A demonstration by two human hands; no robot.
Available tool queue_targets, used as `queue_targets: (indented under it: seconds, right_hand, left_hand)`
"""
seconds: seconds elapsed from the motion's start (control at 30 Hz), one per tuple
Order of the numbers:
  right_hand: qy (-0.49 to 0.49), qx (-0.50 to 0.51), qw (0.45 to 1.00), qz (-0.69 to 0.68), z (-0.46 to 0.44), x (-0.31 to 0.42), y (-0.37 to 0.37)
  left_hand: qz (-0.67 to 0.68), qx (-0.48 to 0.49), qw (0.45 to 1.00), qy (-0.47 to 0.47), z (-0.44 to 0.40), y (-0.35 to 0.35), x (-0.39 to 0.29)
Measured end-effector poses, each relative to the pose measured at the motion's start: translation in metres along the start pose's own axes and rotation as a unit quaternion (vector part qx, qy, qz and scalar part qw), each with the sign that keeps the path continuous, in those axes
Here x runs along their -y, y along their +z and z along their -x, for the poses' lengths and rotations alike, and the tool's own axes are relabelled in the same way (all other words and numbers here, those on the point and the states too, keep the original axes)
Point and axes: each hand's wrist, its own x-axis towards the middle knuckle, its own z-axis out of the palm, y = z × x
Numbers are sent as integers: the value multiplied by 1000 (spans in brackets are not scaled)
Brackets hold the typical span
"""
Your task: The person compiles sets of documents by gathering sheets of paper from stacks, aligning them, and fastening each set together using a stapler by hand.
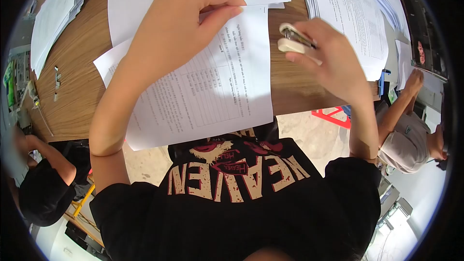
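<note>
Printed sheets (251, 67) lie at an angle in front of me, partly over the table's near edge. My left hand (198, 17) pinches their upper edge between thumb and forefinger. To the right, my right hand (328, 53) is closed around a small white stapler (295, 41), held above the wooden table (290, 84) and apart from the sheets. The stapler's jaws are apart and point left toward the papers. My left forearm covers part of the printed sheets.
More sheets lie beyond my left hand. Paper stacks (345, 14) (60, 14) stand at right and left. Small metal pieces (57, 77) lie at left. A person (408, 130) sits at right, another (48, 179) at left. A red stool (333, 116) is below.
</note>
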Motion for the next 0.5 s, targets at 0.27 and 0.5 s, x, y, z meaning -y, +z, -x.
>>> queue_targets:
  seconds: [0.27, 0.5]
  right_hand:
    - [-123, -164, 977, 50, -2, 6, 13]
    - [-49, -66, 943, -322, -24, 30, 2]
  left_hand:
    - [93, 29, 994, -48, 0, -6, -6]
    - [192, 88, 977, 19, 28, -51, 1]
